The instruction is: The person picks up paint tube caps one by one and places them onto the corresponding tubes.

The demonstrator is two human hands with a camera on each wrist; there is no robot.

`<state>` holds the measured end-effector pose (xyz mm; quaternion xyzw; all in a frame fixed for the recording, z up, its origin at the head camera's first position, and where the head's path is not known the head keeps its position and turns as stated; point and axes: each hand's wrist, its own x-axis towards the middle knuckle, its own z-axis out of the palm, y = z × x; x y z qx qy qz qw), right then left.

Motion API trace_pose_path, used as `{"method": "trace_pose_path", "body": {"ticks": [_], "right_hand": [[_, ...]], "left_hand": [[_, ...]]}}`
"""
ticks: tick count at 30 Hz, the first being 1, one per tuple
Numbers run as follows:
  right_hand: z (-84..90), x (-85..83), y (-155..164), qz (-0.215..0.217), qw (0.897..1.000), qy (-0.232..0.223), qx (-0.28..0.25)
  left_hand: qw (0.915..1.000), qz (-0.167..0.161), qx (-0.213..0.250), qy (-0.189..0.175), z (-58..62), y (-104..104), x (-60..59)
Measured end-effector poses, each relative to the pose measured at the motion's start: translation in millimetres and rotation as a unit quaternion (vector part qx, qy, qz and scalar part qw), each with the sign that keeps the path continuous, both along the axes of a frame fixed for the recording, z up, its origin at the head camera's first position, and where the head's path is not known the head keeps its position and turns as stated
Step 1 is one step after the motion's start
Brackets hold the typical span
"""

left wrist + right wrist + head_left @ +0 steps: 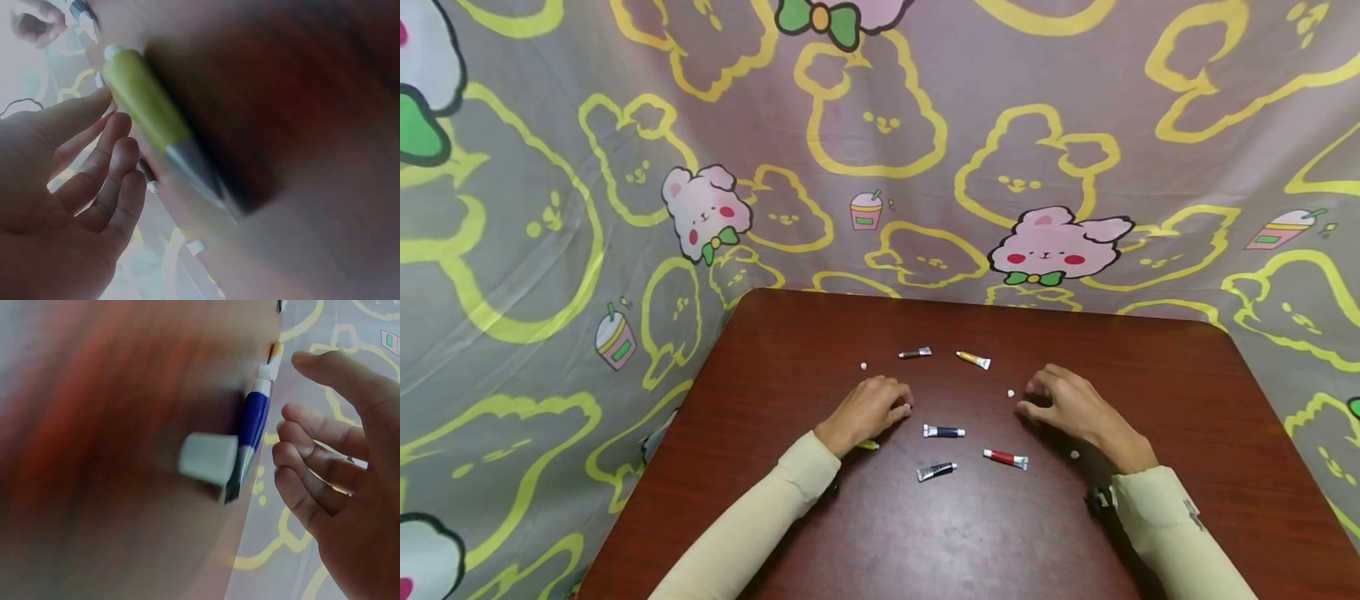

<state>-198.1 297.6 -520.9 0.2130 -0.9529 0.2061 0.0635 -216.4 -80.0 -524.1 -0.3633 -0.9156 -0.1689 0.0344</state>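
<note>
My left hand (867, 408) rests low over the left half of the table, fingers loosely bent. A tiny white piece (907, 407) shows at its fingertips. Partly hidden under that wrist is a yellow-green paint tube (147, 97). My right hand (1071, 406) hovers at the right with relaxed, bent fingers and nothing between them. Beside it lie a small white cap (1011, 393) and another white cap (1074, 455). Between the hands are a blue paint tube (946, 432), a red paint tube (1002, 457) and a black paint tube (937, 472).
Farther back on the brown table (1075, 550) lie a brown paint tube (914, 353) and an orange-yellow paint tube (973, 359). Another white cap (863, 366) lies beyond my left hand. A patterned curtain (910, 100) hangs along the table's back and left sides.
</note>
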Motion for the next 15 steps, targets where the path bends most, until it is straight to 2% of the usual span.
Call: {"method": "trace_pose_path", "body": {"ticks": [7,15], "right_hand": [[1.5,-22.5,-14,0.008,1.000,0.021,-0.005],[2.1,-45.2,-28,0.006,1.000,0.005,-0.004]], "left_hand": [[0.9997,0.001,0.024,0.003,9.6,5,3.2],[0.9985,-0.016,0.050,0.018,17.5,8,7.0]]}}
